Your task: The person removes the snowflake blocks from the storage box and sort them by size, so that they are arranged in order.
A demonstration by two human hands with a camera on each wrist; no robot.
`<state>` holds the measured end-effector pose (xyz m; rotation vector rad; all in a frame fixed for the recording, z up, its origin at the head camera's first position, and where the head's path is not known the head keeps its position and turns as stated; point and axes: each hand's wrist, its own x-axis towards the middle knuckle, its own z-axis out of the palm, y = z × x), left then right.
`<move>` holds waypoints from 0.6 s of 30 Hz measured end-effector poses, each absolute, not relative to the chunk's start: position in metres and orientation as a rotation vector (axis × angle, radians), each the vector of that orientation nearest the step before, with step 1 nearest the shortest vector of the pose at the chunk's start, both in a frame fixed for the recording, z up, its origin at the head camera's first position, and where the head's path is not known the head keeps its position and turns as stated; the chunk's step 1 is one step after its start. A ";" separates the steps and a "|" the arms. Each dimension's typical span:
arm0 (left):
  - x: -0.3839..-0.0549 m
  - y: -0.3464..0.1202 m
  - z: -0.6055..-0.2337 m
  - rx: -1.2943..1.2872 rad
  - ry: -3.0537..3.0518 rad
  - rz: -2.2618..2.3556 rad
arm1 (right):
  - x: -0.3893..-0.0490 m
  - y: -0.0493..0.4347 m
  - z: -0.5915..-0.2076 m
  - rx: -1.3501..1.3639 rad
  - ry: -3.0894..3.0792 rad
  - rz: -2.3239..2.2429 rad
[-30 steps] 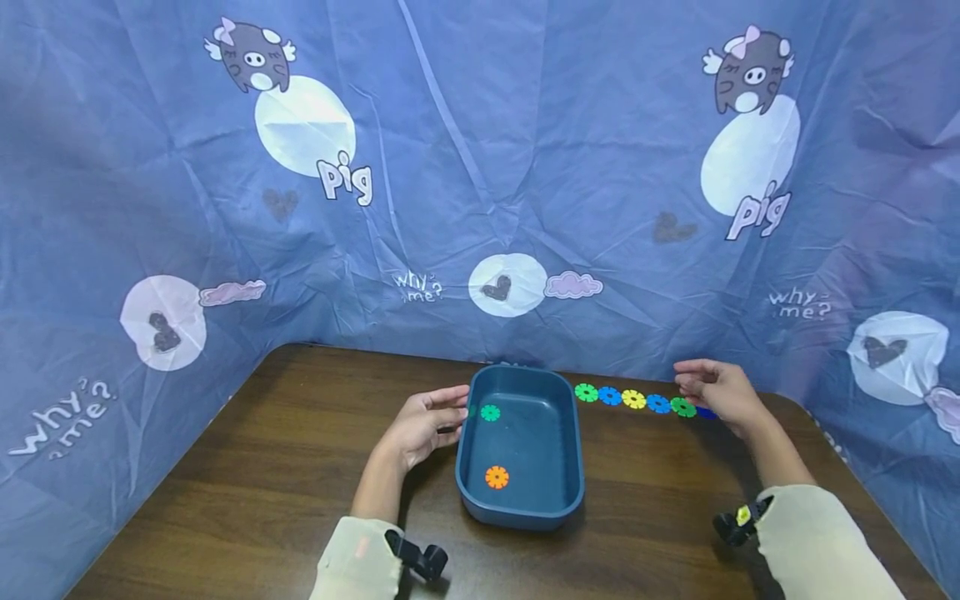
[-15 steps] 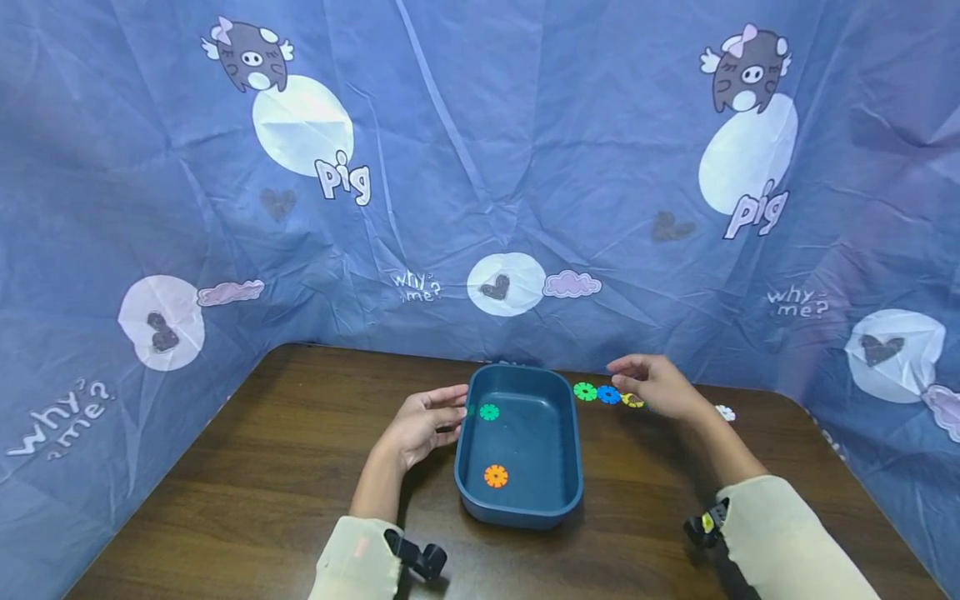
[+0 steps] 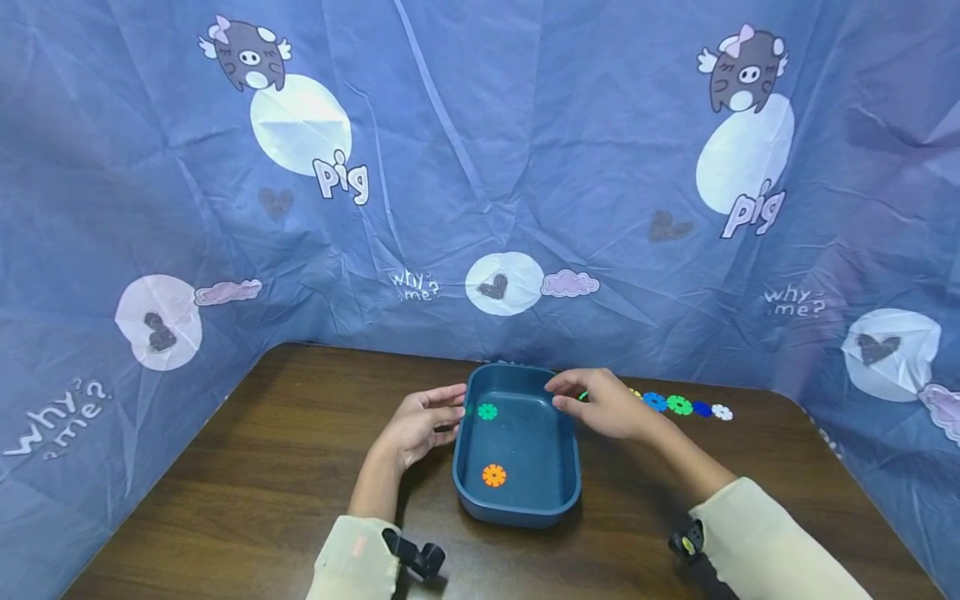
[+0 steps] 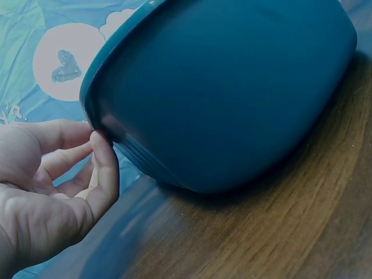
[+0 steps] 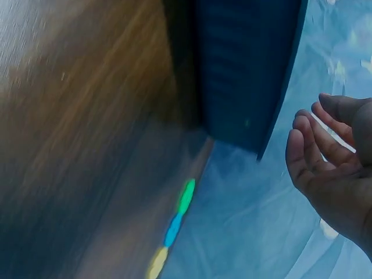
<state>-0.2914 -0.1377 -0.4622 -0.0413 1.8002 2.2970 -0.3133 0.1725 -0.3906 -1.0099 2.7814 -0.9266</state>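
Observation:
A dark blue rectangular plastic box [image 3: 517,510] sits on the table with a green snowflake disc [image 3: 487,412] and an orange snowflake disc [image 3: 494,476] inside. My left hand [image 3: 420,427] touches the box's left side, thumb and fingertips at the rim in the left wrist view. My right hand [image 3: 606,407] is over the box's far right rim, fingers loosely bent, with nothing seen between them in the right wrist view. Right of it runs a row of discs, including a blue disc [image 3: 654,402], a green disc [image 3: 679,405], a dark blue disc [image 3: 702,408] and a white disc [image 3: 722,412].
The wooden table [image 3: 300,467] ends at a blue printed cloth [image 3: 420,208] hanging behind and at both sides. In the right wrist view a green disc [image 5: 186,197], a light blue disc [image 5: 172,230] and a yellow disc [image 5: 157,263] lie along the table's edge.
My right hand has moved left along the row of discs, from its right end to the box's rim, uncovering the dark blue and white discs. My left hand and the box stay put.

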 end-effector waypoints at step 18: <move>-0.293 -0.139 -0.465 0.008 1.773 2.312 | -0.287 0.110 -0.417 -1.351 2.559 -0.621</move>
